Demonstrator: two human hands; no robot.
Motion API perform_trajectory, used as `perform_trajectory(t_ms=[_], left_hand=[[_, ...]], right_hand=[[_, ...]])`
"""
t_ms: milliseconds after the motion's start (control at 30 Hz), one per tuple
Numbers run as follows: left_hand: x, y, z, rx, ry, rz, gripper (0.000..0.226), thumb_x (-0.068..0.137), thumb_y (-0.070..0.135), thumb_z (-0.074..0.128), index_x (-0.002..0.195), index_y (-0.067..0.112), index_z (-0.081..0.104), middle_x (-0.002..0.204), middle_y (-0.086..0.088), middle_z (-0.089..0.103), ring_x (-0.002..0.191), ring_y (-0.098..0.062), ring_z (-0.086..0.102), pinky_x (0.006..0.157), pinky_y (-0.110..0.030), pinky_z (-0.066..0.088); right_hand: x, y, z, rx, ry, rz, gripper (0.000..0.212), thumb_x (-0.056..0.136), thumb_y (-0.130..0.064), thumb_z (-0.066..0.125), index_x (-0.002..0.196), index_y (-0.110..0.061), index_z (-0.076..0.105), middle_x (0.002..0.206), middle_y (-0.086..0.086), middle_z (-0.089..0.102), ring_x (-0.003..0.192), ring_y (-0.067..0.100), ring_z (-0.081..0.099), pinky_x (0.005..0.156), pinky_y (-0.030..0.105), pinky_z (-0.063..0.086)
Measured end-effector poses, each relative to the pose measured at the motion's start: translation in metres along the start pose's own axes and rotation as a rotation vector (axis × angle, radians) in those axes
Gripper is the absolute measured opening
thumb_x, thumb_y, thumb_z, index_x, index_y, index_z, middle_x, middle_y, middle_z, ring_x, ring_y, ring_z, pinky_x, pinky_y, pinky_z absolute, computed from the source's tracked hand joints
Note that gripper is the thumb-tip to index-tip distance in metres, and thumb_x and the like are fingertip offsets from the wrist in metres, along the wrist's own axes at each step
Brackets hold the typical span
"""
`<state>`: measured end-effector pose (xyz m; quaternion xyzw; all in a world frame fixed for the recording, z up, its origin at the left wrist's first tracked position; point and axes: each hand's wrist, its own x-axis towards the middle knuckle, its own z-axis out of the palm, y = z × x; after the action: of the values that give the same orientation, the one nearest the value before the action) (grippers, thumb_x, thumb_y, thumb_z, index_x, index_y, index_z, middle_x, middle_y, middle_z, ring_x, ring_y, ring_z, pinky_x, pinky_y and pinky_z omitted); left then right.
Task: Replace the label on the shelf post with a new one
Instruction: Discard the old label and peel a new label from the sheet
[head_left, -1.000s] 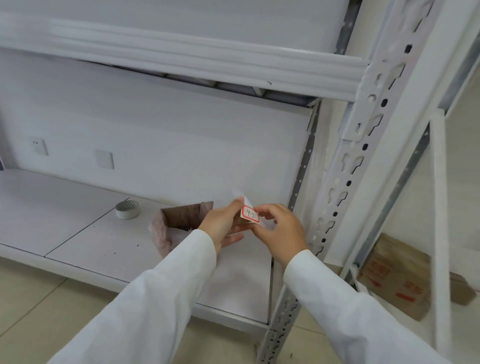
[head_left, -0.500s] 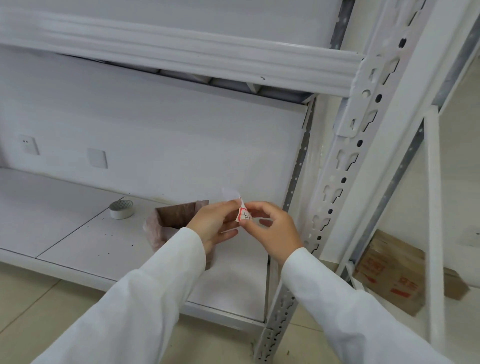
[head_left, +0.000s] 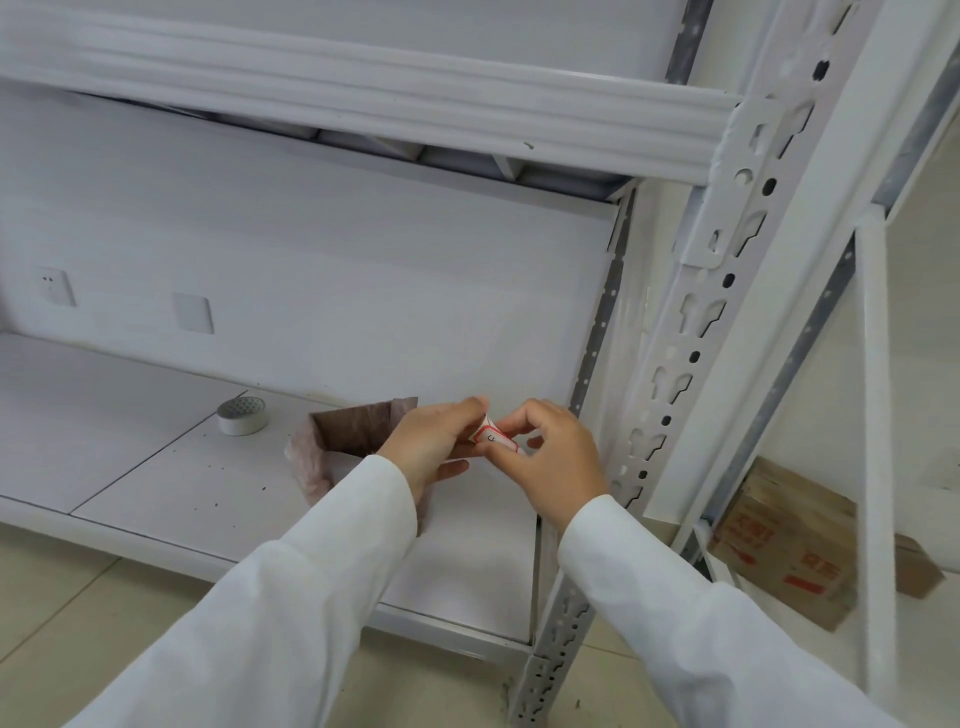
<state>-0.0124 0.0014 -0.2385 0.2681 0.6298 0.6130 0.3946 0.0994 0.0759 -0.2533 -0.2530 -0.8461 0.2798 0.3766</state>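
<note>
Both hands pinch the label (head_left: 492, 439): your left hand (head_left: 434, 444) and right hand (head_left: 553, 457) meet on it, held just left of the shelf post (head_left: 691, 332), likely for peeling the backing (post face looks bare).

Glossy white painted metal post (head_left: 691, 353); matt white shelf (head_left: 156, 467); thin paper label (head_left: 493, 439); brown cardboard box (head_left: 784, 545); white cloth sleeves (head_left: 291, 613).

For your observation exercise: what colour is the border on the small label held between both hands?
Red, on a white label, seen in the head view.
</note>
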Motion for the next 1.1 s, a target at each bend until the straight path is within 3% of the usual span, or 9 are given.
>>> perform_trajectory(t_ms=[133,267,367,500,700,867,1100], left_hand=[[-0.0019,-0.0004,-0.0017,0.094,-0.069,0.030,0.026,0.089,0.044,0.056,0.077,0.021,0.061,0.082,0.004,0.072,0.085,-0.012,0.068,0.082,-0.030,0.045],[0.0002,-0.0013,-0.0019,0.131,-0.019,0.036,0.024,0.089,0.036,0.058,0.070,0.021,0.062,0.056,0.013,0.065,0.068,-0.007,0.063,0.074,-0.027,0.043],[0.0015,-0.0007,-0.0028,0.101,0.026,0.013,0.020,0.088,0.032,0.058,0.072,0.021,0.064,0.064,0.007,0.067,0.068,-0.009,0.063,0.073,-0.026,0.041],[0.0014,-0.0005,-0.0020,0.106,0.028,-0.012,0.017,0.089,0.030,0.057,0.077,0.019,0.063,0.073,0.002,0.065,0.067,-0.009,0.062,0.070,-0.025,0.040],[0.0021,-0.0013,-0.0015,0.137,0.032,-0.014,0.015,0.089,0.031,0.056,0.080,0.020,0.062,0.076,0.003,0.064,0.067,-0.008,0.061,0.069,-0.025,0.039],[0.0019,-0.0020,-0.0009,0.164,0.025,-0.013,0.015,0.089,0.028,0.055,0.080,0.019,0.061,0.074,0.004,0.063,0.068,-0.008,0.061,0.071,-0.025,0.039],[0.0035,-0.0028,-0.0016,0.197,0.018,-0.064,0.016,0.087,0.031,0.056,0.078,0.020,0.062,0.074,0.005,0.064,0.070,-0.009,0.062,0.084,-0.030,0.040]], right_hand=[[0.0021,0.0014,-0.0014,0.010,0.029,0.021,0.017,0.074,-0.029,0.074,0.068,-0.021,0.062,0.070,-0.014,0.058,0.082,0.012,0.054,0.070,0.034,0.048],[0.0011,0.0022,-0.0034,0.015,0.005,0.024,0.010,0.073,-0.029,0.076,0.074,-0.024,0.067,0.077,-0.008,0.065,0.081,0.011,0.057,0.071,0.031,0.048],[-0.0001,0.0006,-0.0031,-0.010,0.010,-0.005,0.013,0.075,-0.032,0.075,0.083,-0.024,0.070,0.080,-0.009,0.066,0.080,0.011,0.059,0.071,0.030,0.049],[0.0002,0.0010,-0.0031,-0.011,-0.001,0.041,0.008,0.077,-0.031,0.074,0.079,-0.025,0.068,0.079,-0.011,0.068,0.077,0.008,0.060,0.071,0.030,0.051],[0.0005,-0.0001,-0.0016,-0.037,-0.008,0.071,0.008,0.078,-0.030,0.073,0.079,-0.027,0.066,0.076,-0.013,0.066,0.075,0.005,0.059,0.064,0.015,0.043],[-0.0002,0.0007,-0.0001,-0.034,-0.028,0.084,0.010,0.078,-0.030,0.072,0.079,-0.026,0.063,0.075,-0.015,0.064,0.076,0.008,0.059,0.069,0.026,0.048],[0.0002,0.0010,-0.0010,-0.045,-0.056,0.057,0.013,0.078,-0.028,0.073,0.076,-0.028,0.061,0.076,-0.012,0.066,0.077,0.010,0.060,0.069,0.026,0.049]])
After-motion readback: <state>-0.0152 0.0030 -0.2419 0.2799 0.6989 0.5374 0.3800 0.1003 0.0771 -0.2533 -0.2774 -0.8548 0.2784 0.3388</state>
